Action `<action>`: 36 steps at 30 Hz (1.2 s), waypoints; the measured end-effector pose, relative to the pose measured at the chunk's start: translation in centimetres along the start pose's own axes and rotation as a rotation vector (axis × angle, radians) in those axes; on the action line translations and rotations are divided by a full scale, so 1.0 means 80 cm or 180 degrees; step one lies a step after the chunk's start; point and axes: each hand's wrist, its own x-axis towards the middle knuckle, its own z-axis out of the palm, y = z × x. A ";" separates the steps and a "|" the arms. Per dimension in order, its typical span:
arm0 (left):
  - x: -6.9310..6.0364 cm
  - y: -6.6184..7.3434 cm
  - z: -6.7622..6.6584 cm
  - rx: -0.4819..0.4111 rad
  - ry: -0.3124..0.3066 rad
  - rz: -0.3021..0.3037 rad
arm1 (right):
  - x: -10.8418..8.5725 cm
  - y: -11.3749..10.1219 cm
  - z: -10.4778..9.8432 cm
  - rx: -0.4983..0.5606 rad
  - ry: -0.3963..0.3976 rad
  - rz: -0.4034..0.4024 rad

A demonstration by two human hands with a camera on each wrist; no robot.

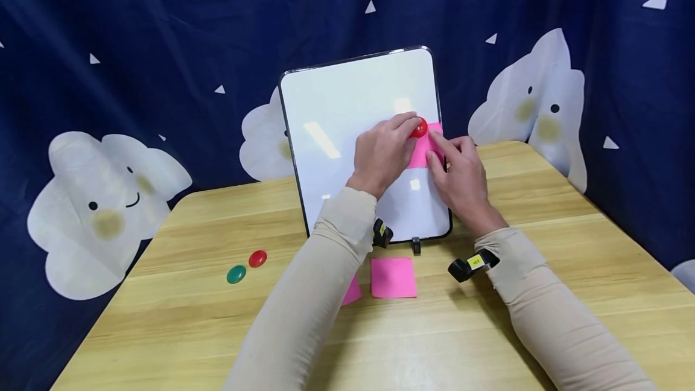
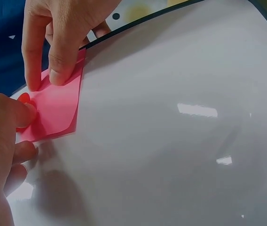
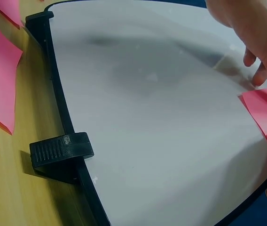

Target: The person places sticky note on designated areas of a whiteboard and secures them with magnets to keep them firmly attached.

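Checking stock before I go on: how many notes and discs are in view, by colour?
Pink notes: 3 (two on the table, one of those partly hidden; one on the whiteboard)
Red discs: 2 (one on the table, one at the left hand's fingertips)
Green disc: 1 (on the table)
Total: 6

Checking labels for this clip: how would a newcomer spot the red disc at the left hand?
Find the whiteboard on the table. Near its right edge, the left hand holds the red disc at a pink note. The other red disc and the green disc lie on the table; only this one is at the board.
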 end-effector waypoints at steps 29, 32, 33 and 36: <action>0.004 0.004 0.004 0.0288 0.0041 0.0048 | -0.001 -0.001 0.000 -0.0023 0.0023 0.0025; 0.004 0.004 0.006 0.0291 0.0065 0.0050 | -0.001 0.000 0.000 -0.0025 0.0029 0.0027; 0.004 0.004 0.006 0.0298 0.0076 0.0050 | -0.001 0.000 0.000 -0.0030 0.0027 0.0029; 0.005 0.005 0.007 0.0320 0.0120 0.0047 | 0.000 -0.001 -0.001 -0.0047 0.0019 0.0035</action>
